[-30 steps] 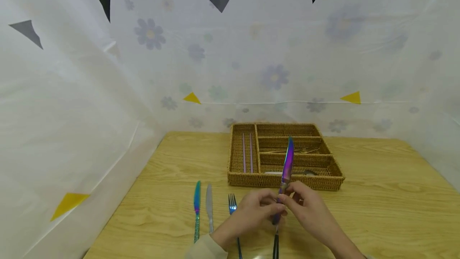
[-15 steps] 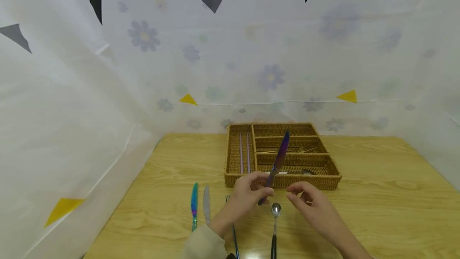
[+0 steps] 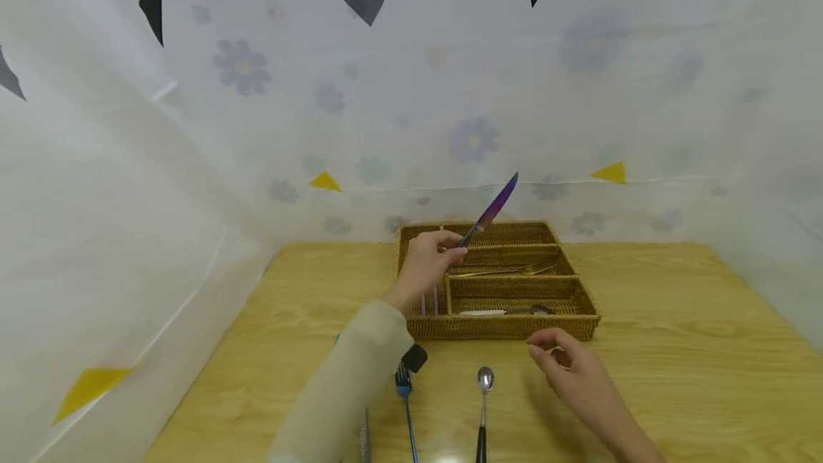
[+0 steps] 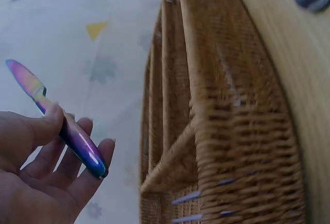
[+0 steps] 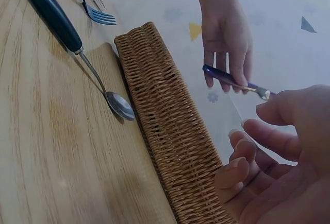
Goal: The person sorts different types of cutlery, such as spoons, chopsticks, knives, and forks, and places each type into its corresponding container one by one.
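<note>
My left hand [image 3: 427, 263] pinches a purple-blue iridescent knife [image 3: 495, 207] by its handle, above the left part of a wicker cutlery tray [image 3: 508, 327]. The blade points up and away to the right. In the left wrist view the thumb presses the knife handle [image 4: 85, 149] against the fingers. Over the table in front of the tray, my right hand [image 3: 581, 384] hangs loosely curled and holds nothing. Inside the tray lie purple chopsticks [image 3: 424, 304], partly hidden by my left hand, a gold fork [image 3: 534, 269] and a white-handled spoon [image 3: 484, 313].
On the wooden table [image 3: 675, 349], a black-handled spoon [image 3: 485, 381] and a blue fork [image 3: 403, 384] lie in front of the tray. A silver knife [image 3: 365, 438] is mostly hidden by my left sleeve. White sheeting [image 3: 411, 91] encloses the back and sides.
Both hands were at the knife; the right has let go. My left hand has carried the knife forward and up over the tray. The right hand has drawn away to the right.
</note>
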The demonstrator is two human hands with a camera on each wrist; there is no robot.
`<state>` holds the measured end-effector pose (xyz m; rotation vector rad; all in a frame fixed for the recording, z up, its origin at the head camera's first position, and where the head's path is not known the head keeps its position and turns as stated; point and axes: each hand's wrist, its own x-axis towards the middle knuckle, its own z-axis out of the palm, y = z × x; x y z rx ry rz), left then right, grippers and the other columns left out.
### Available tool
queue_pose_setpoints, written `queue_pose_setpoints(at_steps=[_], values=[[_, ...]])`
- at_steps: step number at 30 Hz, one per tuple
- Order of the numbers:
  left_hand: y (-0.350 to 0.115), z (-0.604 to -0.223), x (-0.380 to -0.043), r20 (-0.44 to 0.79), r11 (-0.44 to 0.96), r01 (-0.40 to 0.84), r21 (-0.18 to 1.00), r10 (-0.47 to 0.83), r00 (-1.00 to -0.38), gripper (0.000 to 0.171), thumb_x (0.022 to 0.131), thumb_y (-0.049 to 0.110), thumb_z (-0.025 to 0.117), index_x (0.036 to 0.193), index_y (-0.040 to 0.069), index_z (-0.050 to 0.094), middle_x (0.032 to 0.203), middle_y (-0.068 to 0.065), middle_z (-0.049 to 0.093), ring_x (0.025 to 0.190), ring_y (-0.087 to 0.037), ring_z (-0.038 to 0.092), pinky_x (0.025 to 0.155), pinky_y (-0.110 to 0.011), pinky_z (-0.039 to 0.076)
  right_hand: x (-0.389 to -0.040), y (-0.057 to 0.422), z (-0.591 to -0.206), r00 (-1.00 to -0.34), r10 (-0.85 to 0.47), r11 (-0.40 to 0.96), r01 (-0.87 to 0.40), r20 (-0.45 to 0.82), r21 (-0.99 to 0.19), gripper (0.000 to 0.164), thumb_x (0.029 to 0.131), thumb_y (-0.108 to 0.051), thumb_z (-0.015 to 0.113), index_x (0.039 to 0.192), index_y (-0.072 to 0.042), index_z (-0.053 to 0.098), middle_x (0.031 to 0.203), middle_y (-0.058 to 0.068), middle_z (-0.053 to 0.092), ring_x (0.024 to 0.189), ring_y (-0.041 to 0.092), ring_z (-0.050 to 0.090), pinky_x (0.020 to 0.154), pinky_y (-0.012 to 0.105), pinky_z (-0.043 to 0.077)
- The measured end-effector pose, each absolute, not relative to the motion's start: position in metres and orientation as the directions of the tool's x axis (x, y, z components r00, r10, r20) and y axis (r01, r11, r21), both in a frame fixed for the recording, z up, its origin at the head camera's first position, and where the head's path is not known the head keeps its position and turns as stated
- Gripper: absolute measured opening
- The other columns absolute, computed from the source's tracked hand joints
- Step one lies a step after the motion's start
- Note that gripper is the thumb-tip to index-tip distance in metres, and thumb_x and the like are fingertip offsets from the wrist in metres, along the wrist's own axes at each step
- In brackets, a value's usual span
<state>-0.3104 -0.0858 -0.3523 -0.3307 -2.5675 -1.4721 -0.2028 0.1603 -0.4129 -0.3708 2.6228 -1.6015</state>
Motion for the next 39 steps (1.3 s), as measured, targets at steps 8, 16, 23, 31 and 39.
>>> queue_pose_setpoints(at_steps=[8, 16, 23, 31, 39], values=[[-0.086, -0.357, -0.353, 0.296, 0.709, 0.256, 0.657, 0.07, -0.953, 0.022, 0.089, 0.02, 0.062, 0.108, 0.01, 0.07, 0.103, -0.005, 0.07, 0.089, -0.018, 0.066, 0.072, -0.028, 0.054, -0.206, 0.164, -0.418, -0.976, -0.213, 0.444, -0.128, 0.034, -0.887, 0.031, 0.094, -0.039, 0.055, 0.108, -0.012, 0.058, 0.1, 0.012, 0.057, 0.059, 0.013, 0.052, 0.05, 0.026, 0.047], [-0.069, -0.374, -0.375, 0.36, 0.875, 0.253, 0.412, 0.099, -0.928, 0.019, 0.089, 0.009, 0.062, 0.106, 0.011, 0.07, 0.106, -0.004, 0.07, 0.092, -0.013, 0.067, 0.076, -0.026, 0.055, -0.193, 0.166, -0.422, -0.974, -0.216, 0.428, -0.162, 0.074, -0.889, 0.024, 0.095, -0.025, 0.056, 0.106, -0.004, 0.059, 0.094, 0.012, 0.059, 0.057, 0.01, 0.051, 0.049, 0.024, 0.046], [-0.063, -0.376, -0.381, 0.393, 0.955, 0.234, 0.181, 0.148, -0.908, 0.014, 0.087, 0.007, 0.065, 0.097, 0.009, 0.074, 0.096, -0.005, 0.072, 0.084, -0.015, 0.068, 0.071, -0.025, 0.056, -0.183, 0.163, -0.417, -0.984, -0.179, 0.442, -0.085, 0.005, -0.893, 0.024, 0.094, -0.03, 0.057, 0.107, -0.011, 0.06, 0.097, 0.01, 0.06, 0.059, 0.009, 0.05, 0.051, 0.024, 0.046], [-0.065, -0.361, -0.378, 0.287, 0.975, 0.222, 0.02, 0.207, -0.935, 0.009, 0.086, 0.005, 0.066, 0.091, 0.008, 0.073, 0.087, -0.005, 0.072, 0.076, -0.016, 0.068, 0.065, -0.025, 0.057, -0.171, 0.16, -0.41, -0.986, -0.168, 0.438, -0.088, 0.015, -0.895, 0.022, 0.093, -0.029, 0.058, 0.105, -0.011, 0.061, 0.096, 0.007, 0.062, 0.07, 0.009, 0.053, 0.055, 0.023, 0.045], [-0.059, -0.358, -0.38, 0.283, 0.977, 0.21, -0.029, 0.21, -0.936, 0.009, 0.086, 0.002, 0.065, 0.09, 0.004, 0.073, 0.087, -0.008, 0.071, 0.077, -0.016, 0.068, 0.067, -0.024, 0.057, -0.161, 0.162, -0.408, -0.983, -0.169, 0.436, -0.135, 0.067, -0.89, 0.02, 0.094, -0.027, 0.057, 0.104, -0.01, 0.061, 0.09, 0.007, 0.062, 0.062, 0.009, 0.05, 0.051, 0.024, 0.043]])
